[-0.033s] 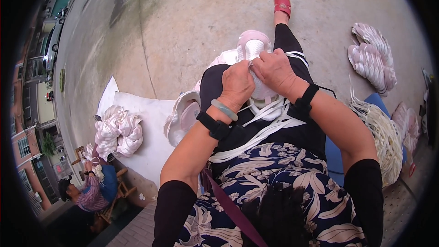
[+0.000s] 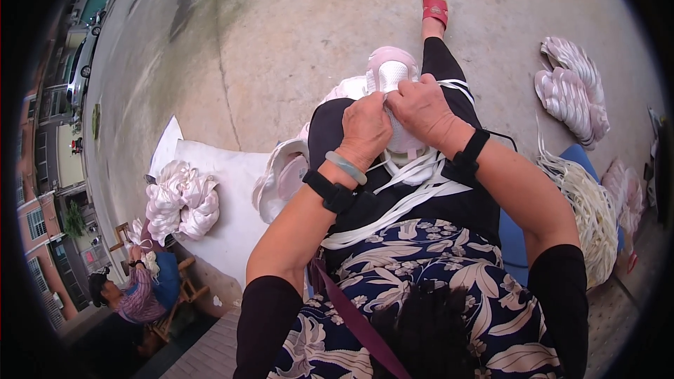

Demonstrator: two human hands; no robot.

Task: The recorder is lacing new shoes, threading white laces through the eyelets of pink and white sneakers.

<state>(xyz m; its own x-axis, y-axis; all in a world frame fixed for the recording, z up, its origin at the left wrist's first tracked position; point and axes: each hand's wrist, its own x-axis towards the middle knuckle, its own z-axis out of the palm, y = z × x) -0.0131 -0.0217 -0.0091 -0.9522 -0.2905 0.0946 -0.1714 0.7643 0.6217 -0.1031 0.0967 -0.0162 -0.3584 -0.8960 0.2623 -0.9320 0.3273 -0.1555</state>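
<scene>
A pink and white sneaker [image 2: 391, 57] rests on my lap, its rounded toe pointing away from me. Over its tongue, my left hand [image 2: 365, 125] and my right hand [image 2: 425, 109] meet, fingertips pinched close together on a white shoelace. The fingers cover most of the pinched part and the eyelets around it. Loose white shoelaces [image 2: 400, 205] trail from the shoe's opening across my dark trousers, and more lie over my right thigh. Just beyond my left wrist, another pale pink shoe [image 2: 282, 181] shows its open collar.
Bundled pale pink shoes [image 2: 181, 200] sit on a white sheet [image 2: 228, 168] at left, with more shoes [image 2: 574, 95] on the floor at right. A thick hank of white laces [image 2: 577, 214] hangs over something blue beside me. A seated person [image 2: 137, 298] works at lower left.
</scene>
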